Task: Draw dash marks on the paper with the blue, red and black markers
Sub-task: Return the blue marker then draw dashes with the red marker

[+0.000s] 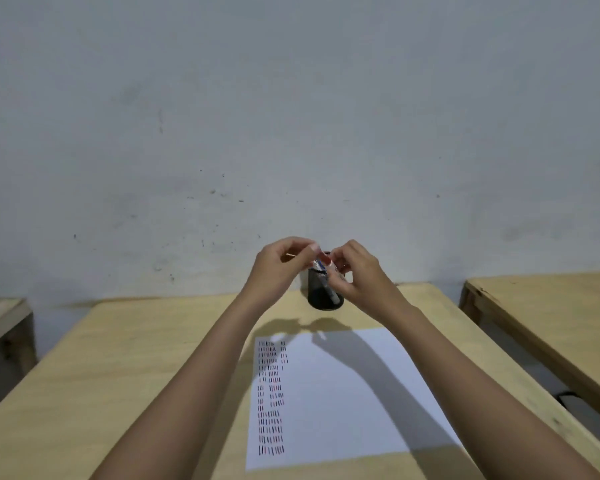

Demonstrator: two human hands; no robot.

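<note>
A white sheet of paper (343, 396) lies on the wooden table, with rows of short blue, red and black dashes (271, 400) down its left side. Both hands are raised above the table's far part, in front of a black mesh pen cup (321, 299). My left hand (279, 268) and my right hand (355, 271) meet at a marker (321, 266) with a white body and red and blue print, each pinching one end. Whether its cap is on is hidden by the fingers. Another marker leans inside the cup.
The light wooden table (118, 375) stands against a grey-white wall. Another wooden table (548, 313) is to the right across a gap, and a low wooden bench (0, 320) sits at the left. A dark cable (568, 398) lies on the floor.
</note>
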